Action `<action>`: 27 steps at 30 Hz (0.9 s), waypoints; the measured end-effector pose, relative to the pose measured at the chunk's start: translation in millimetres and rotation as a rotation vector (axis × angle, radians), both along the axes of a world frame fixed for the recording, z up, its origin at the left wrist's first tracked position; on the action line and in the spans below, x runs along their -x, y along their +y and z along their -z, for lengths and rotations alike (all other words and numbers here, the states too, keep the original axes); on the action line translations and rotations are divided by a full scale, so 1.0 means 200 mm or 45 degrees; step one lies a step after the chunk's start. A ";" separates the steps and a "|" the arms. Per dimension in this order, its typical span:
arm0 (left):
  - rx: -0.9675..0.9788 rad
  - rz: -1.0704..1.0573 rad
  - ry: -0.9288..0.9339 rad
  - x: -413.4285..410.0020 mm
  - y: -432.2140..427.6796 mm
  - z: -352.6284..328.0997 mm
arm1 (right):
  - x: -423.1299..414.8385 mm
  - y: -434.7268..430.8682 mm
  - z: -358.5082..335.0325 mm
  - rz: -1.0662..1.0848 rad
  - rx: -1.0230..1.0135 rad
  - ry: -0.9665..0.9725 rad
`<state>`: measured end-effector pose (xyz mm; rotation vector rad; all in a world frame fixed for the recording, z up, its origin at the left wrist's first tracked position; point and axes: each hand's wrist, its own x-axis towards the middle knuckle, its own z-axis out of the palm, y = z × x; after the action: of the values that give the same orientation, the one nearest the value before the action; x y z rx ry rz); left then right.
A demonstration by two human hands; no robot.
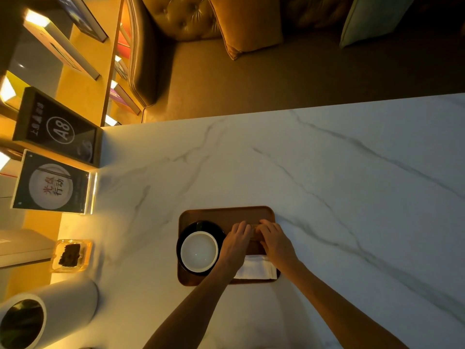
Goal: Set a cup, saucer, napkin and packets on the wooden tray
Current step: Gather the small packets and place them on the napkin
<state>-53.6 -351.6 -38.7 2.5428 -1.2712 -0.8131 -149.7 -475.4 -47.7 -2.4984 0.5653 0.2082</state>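
Observation:
A wooden tray (226,213) lies on the marble table near me. On its left half a white cup (199,251) stands on a black saucer (216,229). A white folded napkin (256,269) lies on the tray's near right part. My left hand (236,241) and my right hand (273,239) meet over the tray's right half, fingers curled around a small brownish packet (254,231) between them. Most of the packet is hidden by my fingers.
The marble table (327,185) stretches right and away. At the left stand an A8 table sign (57,127), a framed card (52,183), a glass dish with dark contents (71,255) and a white cylinder container (47,313). A leather sofa with cushions sits beyond the far edge.

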 end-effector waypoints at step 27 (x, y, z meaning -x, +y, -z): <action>-0.026 -0.132 0.031 -0.01 -0.01 -0.01 | -0.03 0.02 -0.04 0.128 -0.027 -0.005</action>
<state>-51.7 -353.2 -37.1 2.5816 -1.1190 -0.8367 -144.2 -471.2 -39.4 -2.4417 0.6818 0.1703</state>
